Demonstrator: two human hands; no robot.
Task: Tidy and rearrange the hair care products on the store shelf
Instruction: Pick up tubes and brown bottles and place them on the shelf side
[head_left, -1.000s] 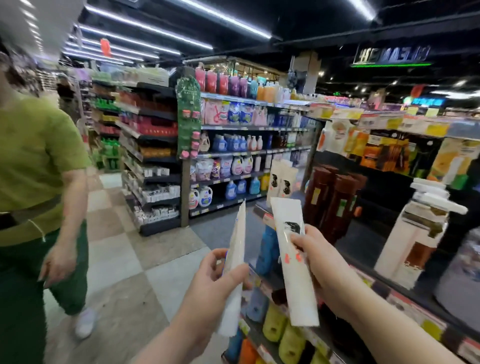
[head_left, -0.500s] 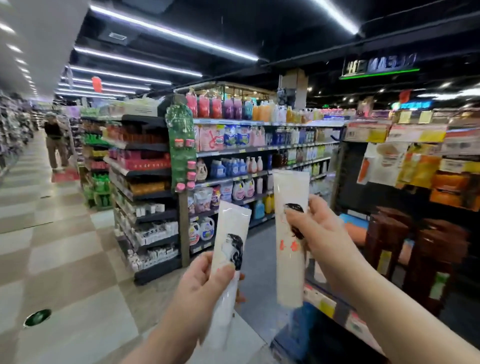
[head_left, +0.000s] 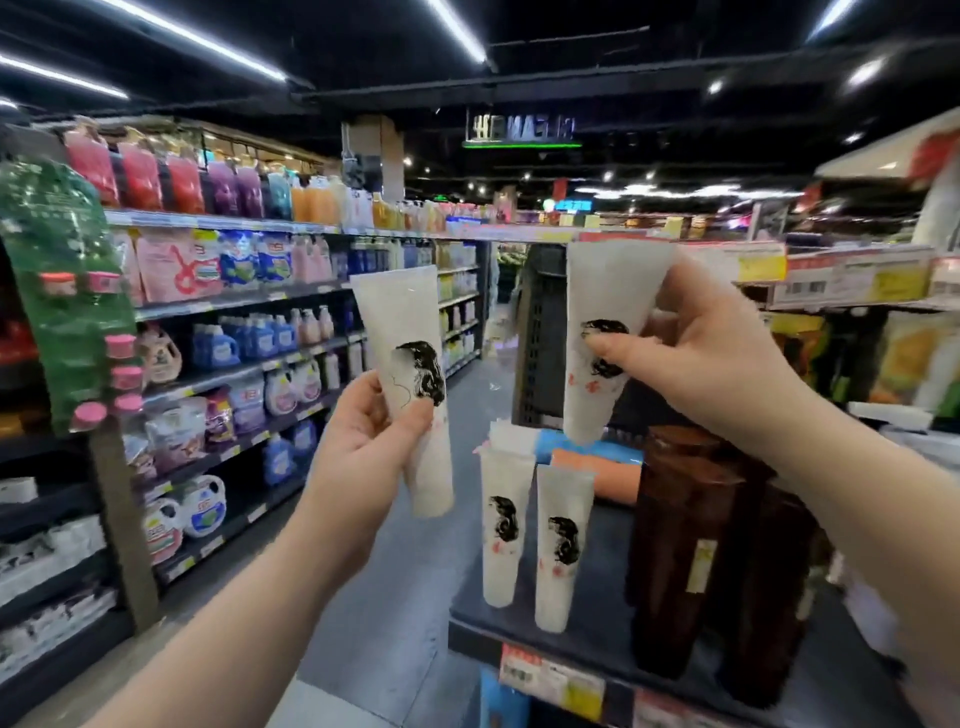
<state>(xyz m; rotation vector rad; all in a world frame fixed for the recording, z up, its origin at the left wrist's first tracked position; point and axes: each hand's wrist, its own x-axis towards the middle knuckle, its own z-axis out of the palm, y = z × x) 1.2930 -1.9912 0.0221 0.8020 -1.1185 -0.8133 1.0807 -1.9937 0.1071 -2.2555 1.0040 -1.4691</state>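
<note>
The left hand (head_left: 358, 447) grips a white tube (head_left: 410, 332) printed with a black hair drawing, crimped end up, beyond the shelf's (head_left: 587, 639) left edge. The right hand (head_left: 696, 358) pinches a matching tube (head_left: 597, 291) above two standing tubes (head_left: 506, 525) near the shelf's front left corner.

a: where is there room on the shelf (head_left: 597, 618)?
b: a bare dark strip along its front edge, ahead of the standing white tubes (head_left: 506, 525). there's also a narrow gap between the right one and the brown bottles (head_left: 680, 545).
a: and at the back?
b: blocked. orange and blue items (head_left: 597, 470) lie behind the tubes, with a black perforated panel (head_left: 540, 332) behind those.
a: from above?
b: open air over the standing tubes, up to the right-hand tube (head_left: 597, 291) gripped by the right hand (head_left: 696, 353). leftward it opens onto the aisle floor (head_left: 384, 623), where the left hand (head_left: 363, 452) grips the left-hand tube (head_left: 410, 322).
</note>
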